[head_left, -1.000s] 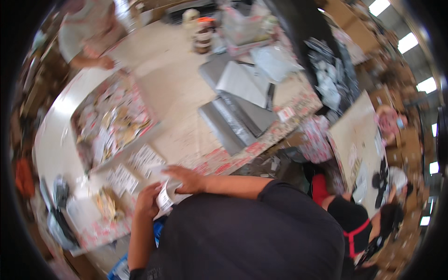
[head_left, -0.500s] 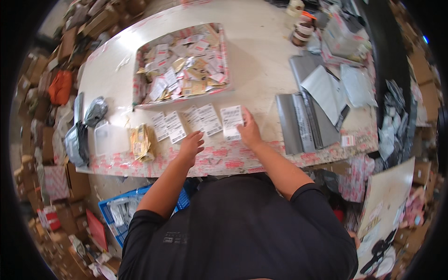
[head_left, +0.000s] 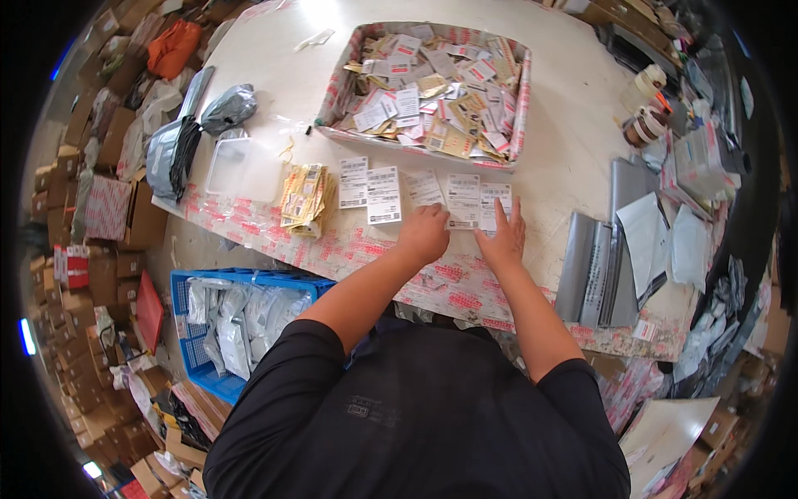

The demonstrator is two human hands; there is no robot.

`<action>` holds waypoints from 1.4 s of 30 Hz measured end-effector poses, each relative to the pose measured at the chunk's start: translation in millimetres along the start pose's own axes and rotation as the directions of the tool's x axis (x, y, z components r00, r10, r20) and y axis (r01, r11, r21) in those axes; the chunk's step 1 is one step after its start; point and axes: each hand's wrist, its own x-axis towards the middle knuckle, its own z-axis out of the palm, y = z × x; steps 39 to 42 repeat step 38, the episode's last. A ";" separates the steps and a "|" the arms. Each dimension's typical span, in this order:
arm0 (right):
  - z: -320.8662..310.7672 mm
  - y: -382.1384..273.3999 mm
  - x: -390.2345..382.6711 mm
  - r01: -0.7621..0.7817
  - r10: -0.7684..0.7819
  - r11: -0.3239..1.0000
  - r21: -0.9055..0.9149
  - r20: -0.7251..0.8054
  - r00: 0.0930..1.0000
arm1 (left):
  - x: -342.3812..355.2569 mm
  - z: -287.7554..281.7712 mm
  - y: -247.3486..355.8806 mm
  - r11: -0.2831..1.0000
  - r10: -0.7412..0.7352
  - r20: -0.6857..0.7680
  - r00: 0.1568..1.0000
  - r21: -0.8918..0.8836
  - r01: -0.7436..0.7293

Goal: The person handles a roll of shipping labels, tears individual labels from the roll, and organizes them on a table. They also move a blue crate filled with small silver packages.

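Observation:
A row of white printed labels in small stacks lies along the near part of the table. My left hand [head_left: 425, 234] is at the lower edge of the tilted middle label [head_left: 423, 185], its fingers bent and closed on that edge; the fingertips are partly hidden. Beside it on the right is another label stack [head_left: 463, 201]. My right hand [head_left: 504, 239] rests at the rightmost label stack [head_left: 496, 193], thumb at its lower left and fingers stretched along its right side. Two more labels, a left one [head_left: 353, 181] and a neighbouring one [head_left: 383, 195], lie farther left.
Behind the row stands a box [head_left: 525, 108] full of mixed labels. A yellowish bundle [head_left: 306, 198] and a clear tray [head_left: 241, 170] lie left. Grey mailing bags [head_left: 594, 274] lie right. A blue crate [head_left: 179, 291] of packages sits below the table's left edge.
My view has turned, shifting the table rightward. The right hand has loosened from the rightmost stack, now lying beside the others. My left hand has moved onto the middle label, which no longer overlaps its neighbour.

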 end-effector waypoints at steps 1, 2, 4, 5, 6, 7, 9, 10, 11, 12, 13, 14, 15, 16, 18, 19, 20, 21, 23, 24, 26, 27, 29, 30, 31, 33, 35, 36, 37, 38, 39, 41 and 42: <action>0.0 1.5 -4.0 0.062 -0.062 0.998 -0.024 0.012 0.998 | -5.0 -0.6 -6.6 0.998 0.042 -0.007 0.999 0.052 -0.042; 0.9 1.9 -5.5 0.117 -0.116 0.992 -0.040 0.020 0.993 | -7.5 -1.0 -13.4 0.990 0.092 -0.005 0.996 0.112 -0.091; 6.2 0.9 -6.8 0.093 -0.082 0.989 -0.112 0.095 0.992 | -11.4 -2.8 -24.7 0.972 0.156 0.002 0.988 0.179 -0.154; 10.0 -0.1 -6.8 0.081 -0.061 0.985 -0.151 0.133 0.989 | -13.7 -3.8 -28.5 0.968 0.172 0.003 0.985 0.187 -0.169; 14.5 -1.8 -5.6 0.084 -0.064 0.982 -0.172 0.117 0.991 | -15.9 -4.6 -31.9 0.963 0.187 0.004 0.982 0.195 -0.185; 17.3 -4.4 -4.7 0.087 -0.069 0.977 -0.193 0.102 0.992 | -19.9 -4.6 -33.1 0.954 0.218 -0.013 0.976 0.216 -0.210; 19.8 -6.9 -3.7 0.085 -0.071 0.974 -0.208 0.071 0.995 | -32.2 -2.7 -32.4 0.932 0.276 -0.048 0.960 0.259 -0.255; 19.2 -9.0 -3.7 0.081 -0.071 0.977 -0.198 0.056 0.996 | -41.2 -5.0 -30.8 0.942 0.299 -0.088 0.950 0.188 -0.279; 22.1 -8.3 -4.0 0.080 -0.073 0.979 -0.185 0.045 0.996 | -53.7 -7.5 -28.9 0.946 0.315 -0.131 0.940 0.119 -0.300; 22.5 -5.3 -4.0 0.117 -0.119 0.983 -0.144 -0.010 0.993 | -67.6 -9.6 -26.9 0.946 0.324 -0.177 0.929 0.051 -0.321; 26.5 5.2 -5.8 0.159 -0.165 0.982 -0.100 -0.058 0.985 | -87.2 -9.4 -28.8 0.953 0.290 -0.142 0.947 -0.055 -0.300; 31.9 16.7 -7.2 0.202 -0.206 0.978 -0.052 -0.108 0.973 | -109.7 -8.3 -34.0 0.950 0.256 -0.104 0.961 -0.159 -0.270; 36.1 28.8 -7.9 0.277 -0.267 0.961 0.028 -0.179 0.947 | -135.0 -7.4 -39.8 0.939 0.218 -0.069 0.974 -0.259 -0.228; 40.4 37.8 -8.5 0.272 -0.260 0.962 0.036 -0.196 0.946 | -161.5 -7.3 -46.3 0.939 0.200 -0.085 0.976 -0.269 -0.216; 39.6 44.3 -12.1 0.319 -0.299 0.945 0.074 -0.205 0.932 | -221.9 -6.9 -56.4 0.947 0.117 -0.102 0.988 -0.289 -0.142; 39.6 43.4 -11.2 0.334 -0.310 0.938 0.092 -0.206 0.928 | -251.8 -5.1 -59.9 0.959 0.013 -0.096 0.995 -0.282 -0.039; 39.3 43.4 -13.0 0.339 -0.312 0.935 0.108 -0.208 0.927 | -280.9 -1.3 -63.7 0.959 -0.083 -0.084 0.993 -0.279 0.057; 39.1 45.4 -16.0 0.345 -0.317 0.931 0.120 -0.205 0.926 | -310.0 5.9 -63.5 0.947 -0.183 -0.072 0.981 -0.281 0.156; 37.6 47.6 -15.4 0.337 -0.308 0.929 0.151 -0.186 0.933 | -358.7 25.4 -66.4 0.854 -0.447 -0.001 0.894 -0.297 0.427; 37.3 46.6 -14.9 0.336 -0.307 0.927 0.166 -0.178 0.935 | -383.0 35.8 -67.9 0.779 -0.567 0.033 0.823 -0.303 0.549; 37.7 50.0 -12.3 0.300 -0.267 0.932 0.205 -0.175 0.948 | -416.9 46.0 -75.9 0.698 -0.670 0.073 0.739 -0.280 0.659; 37.4 51.3 -11.4 0.286 -0.250 0.933 0.219 -0.179 0.952 | -430.7 51.0 -80.8 0.655 -0.712 0.087 0.696 -0.275 0.704; 34.3 51.7 -14.5 0.236 -0.189 0.946 0.221 -0.217 0.958 | -454.5 57.7 -93.8 0.611 -0.744 0.120 0.657 -0.275 0.743; 32.8 49.4 -17.6 0.212 -0.160 0.952 0.221 -0.232 0.960 | -466.4 61.7 -102.0 0.581 -0.763 0.145 0.630 -0.276 0.766; 28.6 42.6 -24.3 0.218 -0.171 0.957 0.191 -0.236 0.956 | -477.0 68.8 -111.5 0.552 -0.776 0.174 0.606 -0.277 0.786; 22.0 26.6 -47.9 0.230 -0.198 0.966 0.122 -0.227 0.953 | -503.5 82.4 -122.3 0.451 -0.825 0.199 0.529 -0.334 0.828; 24.9 16.9 -78.8 0.293 -0.274 0.954 0.058 -0.220 0.936 | -532.3 95.7 -135.4 0.351 -0.857 0.230 0.461 -0.395 0.849; 29.7 9.7 -96.0 0.313 -0.298 0.949 0.043 -0.210 0.931 | -550.1 102.8 -142.4 0.334 -0.865 0.227 0.449 -0.409 0.850; 33.8 10.2 -117.9 0.319 -0.309 0.947 0.021 -0.196 0.930 | -572.1 114.1 -148.7 0.320 -0.866 0.236 0.440 -0.415 0.852; 39.7 9.4 -136.8 0.373 -0.372 0.928 -0.023 -0.155 0.915 | -593.9 125.7 -153.9 0.307 -0.867 0.246 0.433 -0.421 0.853; 39.7 9.4 -136.8 0.373 -0.372 0.928 -0.023 -0.155 0.915 | -593.9 125.7 -153.9 0.307 -0.867 0.246 0.433 -0.421 0.853; 39.7 9.4 -136.8 0.373 -0.372 0.928 -0.023 -0.155 0.915 | -593.9 125.7 -153.9 0.307 -0.867 0.246 0.433 -0.421 0.853; 39.7 9.4 -136.8 0.373 -0.372 0.928 -0.023 -0.155 0.915 | -593.9 125.7 -153.9 0.307 -0.867 0.246 0.433 -0.421 0.853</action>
